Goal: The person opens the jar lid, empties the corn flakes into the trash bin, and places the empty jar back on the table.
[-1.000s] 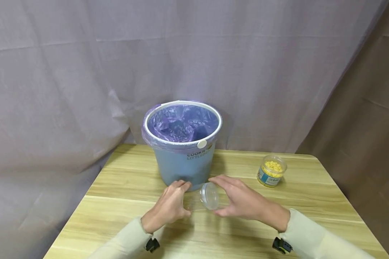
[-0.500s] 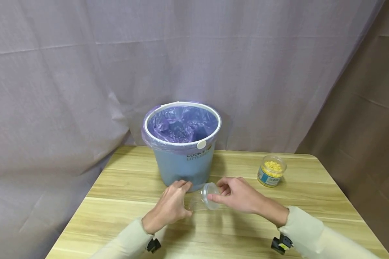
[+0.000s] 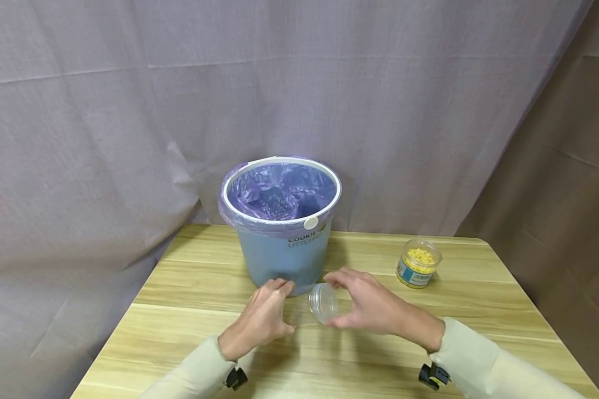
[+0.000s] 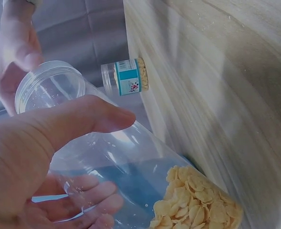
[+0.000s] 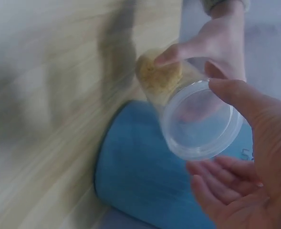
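Note:
My left hand (image 3: 259, 316) grips a clear plastic jar (image 4: 126, 157) around its side, thumb across the top. Yellow flakes (image 4: 197, 200) lie gathered at the jar's bottom end. The jar is tilted on its side above the table, its lidded end toward my right hand (image 3: 369, 302). That hand holds the clear lid (image 5: 202, 119) by its rim, the thumb on one side and the fingers at the opposite edge. In the head view the jar's body is see-through and partly hidden by the left hand.
Behind the hands stands a blue bucket (image 3: 284, 257) lined with a purple bag (image 3: 274, 194). A second jar of yellow pieces (image 3: 419, 265), with a blue label, is upright at the right. Everything is on a wooden table (image 3: 179, 310) before a grey curtain (image 3: 404, 111).
My right hand's fingers closed in over the lid half a second ago and are now spread around its rim again. The left hand and the jar have hardly moved.

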Demonstrator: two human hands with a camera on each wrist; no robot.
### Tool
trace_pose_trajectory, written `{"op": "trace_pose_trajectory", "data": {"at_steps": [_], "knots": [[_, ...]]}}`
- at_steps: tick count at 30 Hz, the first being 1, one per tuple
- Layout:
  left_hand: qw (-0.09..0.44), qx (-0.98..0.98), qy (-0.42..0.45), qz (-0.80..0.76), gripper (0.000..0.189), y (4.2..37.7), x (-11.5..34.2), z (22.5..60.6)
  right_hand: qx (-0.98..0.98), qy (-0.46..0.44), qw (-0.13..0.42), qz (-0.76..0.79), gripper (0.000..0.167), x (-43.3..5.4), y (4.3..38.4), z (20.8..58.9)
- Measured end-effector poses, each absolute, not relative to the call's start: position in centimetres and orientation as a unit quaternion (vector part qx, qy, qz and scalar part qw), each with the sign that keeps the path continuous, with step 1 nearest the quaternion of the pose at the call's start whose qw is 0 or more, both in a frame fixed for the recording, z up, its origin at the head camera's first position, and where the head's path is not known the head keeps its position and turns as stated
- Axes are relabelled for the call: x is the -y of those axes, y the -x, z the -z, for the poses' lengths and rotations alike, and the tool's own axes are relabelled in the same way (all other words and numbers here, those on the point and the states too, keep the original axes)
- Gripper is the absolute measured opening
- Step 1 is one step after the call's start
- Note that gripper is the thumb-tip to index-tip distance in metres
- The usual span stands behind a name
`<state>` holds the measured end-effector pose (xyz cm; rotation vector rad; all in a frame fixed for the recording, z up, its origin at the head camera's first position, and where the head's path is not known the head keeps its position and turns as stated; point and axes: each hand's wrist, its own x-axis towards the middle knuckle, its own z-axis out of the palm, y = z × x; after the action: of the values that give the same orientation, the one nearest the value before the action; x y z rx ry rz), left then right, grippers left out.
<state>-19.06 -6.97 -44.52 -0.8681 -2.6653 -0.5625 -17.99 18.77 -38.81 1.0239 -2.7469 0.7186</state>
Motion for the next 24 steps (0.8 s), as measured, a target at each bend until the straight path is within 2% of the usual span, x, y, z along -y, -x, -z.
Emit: {"op": "trace_pose_trajectory", "data": {"at_steps": [3, 5, 10, 13, 16, 24], "knots": [[0.137, 0.923, 0.301, 0.196, 0.08, 19.1, 7.0, 44.5, 0.901, -0.364, 0.089, -0.22, 0.086, -19.1, 17.9, 38.7], [0.139, 0.923, 0.301, 0.196, 0.08, 19.1, 7.0, 44.4, 0.903, -0.355, 0.088, -0.224, 0.084, -19.3, 17.9, 38.4], [0.151, 0.922, 0.298, 0.194, 0.08, 19.2, 7.0, 44.2, 0.915, -0.273, 0.014, -0.296, 0.07, -19.3, 18.2, 37.7], [0.152, 0.923, 0.297, 0.193, 0.081, 19.1, 7.0, 44.2, 0.921, -0.216, -0.039, -0.323, 0.068, -18.9, 18.3, 37.7], [0.151, 0.923, 0.297, 0.193, 0.082, 19.0, 6.9, 44.2, 0.924, -0.188, -0.064, -0.327, 0.064, -18.6, 18.3, 37.9], [0.155, 0.923, 0.3, 0.186, 0.082, 19.0, 6.7, 44.3, 0.923, -0.228, -0.032, -0.309, 0.064, -18.4, 18.3, 38.4]]}}
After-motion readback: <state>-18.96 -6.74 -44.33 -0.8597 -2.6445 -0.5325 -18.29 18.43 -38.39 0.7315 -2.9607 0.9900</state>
